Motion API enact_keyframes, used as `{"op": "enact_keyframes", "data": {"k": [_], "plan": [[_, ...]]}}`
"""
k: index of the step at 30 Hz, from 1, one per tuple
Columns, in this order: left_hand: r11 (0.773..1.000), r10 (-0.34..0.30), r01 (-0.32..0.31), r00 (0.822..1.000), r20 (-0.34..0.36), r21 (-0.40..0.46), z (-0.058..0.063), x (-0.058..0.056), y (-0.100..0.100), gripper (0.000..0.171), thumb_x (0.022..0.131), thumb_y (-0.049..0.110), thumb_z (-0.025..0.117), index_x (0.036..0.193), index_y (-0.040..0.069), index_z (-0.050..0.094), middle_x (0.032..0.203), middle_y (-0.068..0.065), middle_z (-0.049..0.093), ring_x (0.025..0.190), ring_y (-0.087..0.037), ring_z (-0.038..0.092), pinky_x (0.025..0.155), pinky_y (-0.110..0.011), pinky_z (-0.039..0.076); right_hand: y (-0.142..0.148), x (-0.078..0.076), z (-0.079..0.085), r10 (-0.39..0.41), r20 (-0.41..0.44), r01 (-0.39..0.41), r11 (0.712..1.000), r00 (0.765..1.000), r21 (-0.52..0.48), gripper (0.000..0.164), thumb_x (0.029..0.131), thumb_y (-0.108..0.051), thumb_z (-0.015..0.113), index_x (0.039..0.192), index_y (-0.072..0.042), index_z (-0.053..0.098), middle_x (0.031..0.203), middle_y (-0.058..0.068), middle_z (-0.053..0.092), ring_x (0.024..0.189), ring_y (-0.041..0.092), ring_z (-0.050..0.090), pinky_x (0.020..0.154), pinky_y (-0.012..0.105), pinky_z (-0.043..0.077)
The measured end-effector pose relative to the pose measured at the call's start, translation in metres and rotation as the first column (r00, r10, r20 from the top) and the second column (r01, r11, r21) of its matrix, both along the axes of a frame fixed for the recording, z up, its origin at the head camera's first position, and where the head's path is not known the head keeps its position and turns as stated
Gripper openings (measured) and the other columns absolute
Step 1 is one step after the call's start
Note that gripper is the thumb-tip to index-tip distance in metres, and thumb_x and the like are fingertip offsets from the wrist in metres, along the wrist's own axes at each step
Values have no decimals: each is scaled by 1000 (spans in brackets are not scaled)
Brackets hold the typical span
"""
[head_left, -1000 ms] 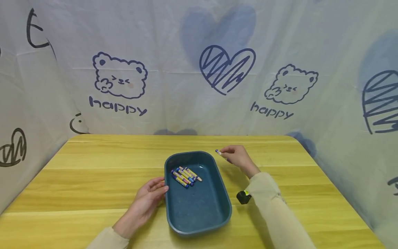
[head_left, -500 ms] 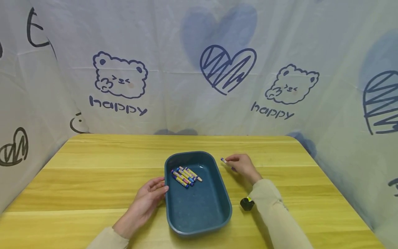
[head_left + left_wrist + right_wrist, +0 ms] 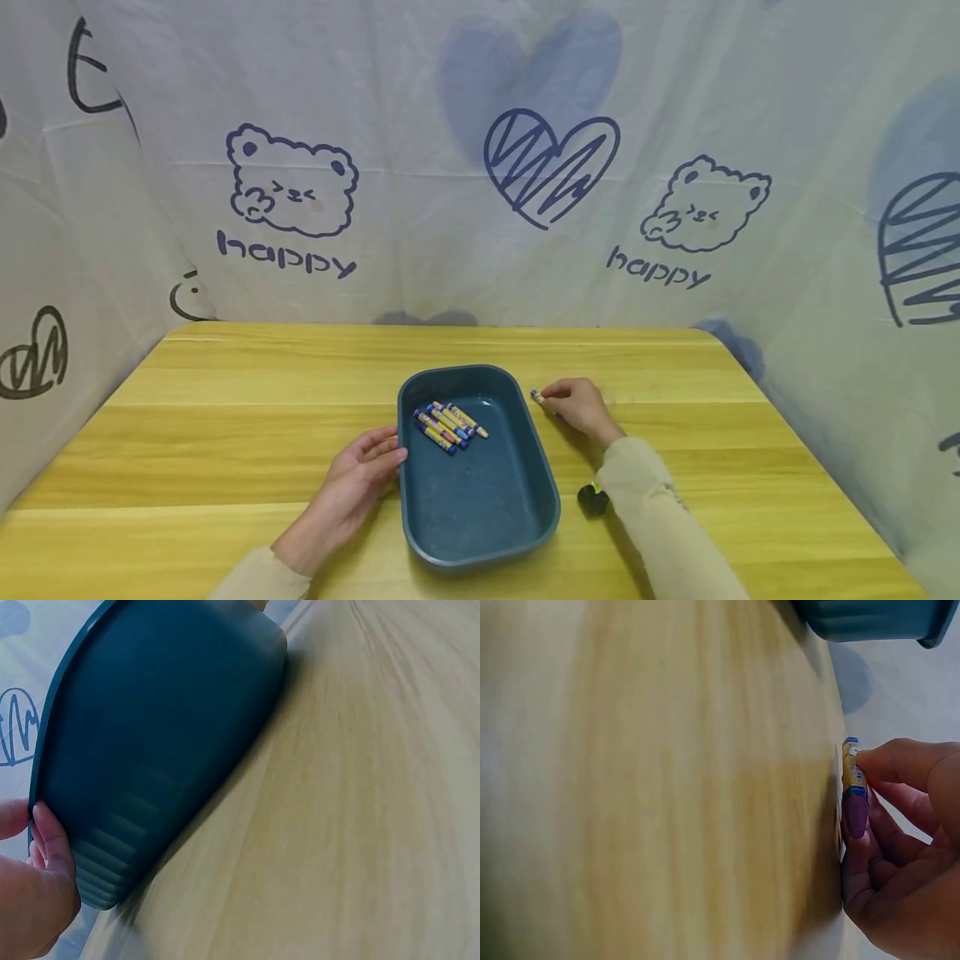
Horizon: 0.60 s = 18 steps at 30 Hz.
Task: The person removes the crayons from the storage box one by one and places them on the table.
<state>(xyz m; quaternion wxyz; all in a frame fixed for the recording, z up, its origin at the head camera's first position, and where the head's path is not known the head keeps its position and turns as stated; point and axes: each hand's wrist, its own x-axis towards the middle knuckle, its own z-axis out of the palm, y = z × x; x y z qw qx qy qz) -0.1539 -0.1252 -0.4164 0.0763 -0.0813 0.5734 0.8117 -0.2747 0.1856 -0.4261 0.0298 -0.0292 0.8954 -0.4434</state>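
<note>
Head view, nearest first: two pale sleeves, left (image 3: 270, 575) and right (image 3: 667, 508), come in from the near edge over a wood-grain table (image 3: 225, 433). Blue-green tray (image 3: 480, 508) stands on the table, long side running away from the person. Small black object (image 3: 593, 501) with a yellow-green patch lies right of the tray, by the right cuff; contact with the cuff unclear. Left hand (image 3: 352, 479) at the tray's left wall, thumb and fingers pinching the rim; left wrist view agrees. Loose cluster of crayons (image 3: 450, 427), yellow-wrapped, inside the tray, far left part, lying side by side. Right hand (image 3: 581, 408) just beyond the tray's right wall, outside it, thumb and forefinger pinching one crayon (image 3: 855, 787), wrapper yellow and blue, tip purple. It is low over the table; touching or not, cannot tell. Farthest: white cloth (image 3: 420, 208) with hearts, bears, "happy".
</note>
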Motion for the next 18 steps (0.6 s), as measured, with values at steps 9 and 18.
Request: {"op": "enact_keyframes", "data": {"k": [9,18], "plan": [[1000,-1,1,1000,-4,-11,0,0,0,44,92,-4,56,133,-9,40,105,-8,52,90,-13,55,80,-23,49,-1,0,-1,14,-13,-14,1000,1000,18,17,88,-7,67,100,5,70,91,12,69,73,19,62,64,30,53],[1000,0,0,1000,1,-18,-1,0,1,43,93,-4,56,133,-9,41,106,-9,52,91,-14,54,80,-23,49,-2,0,-2,26,-20,-26,1000,999,1,17,88,-6,68,100,5,70,89,12,69,68,16,62,60,29,53]]}}
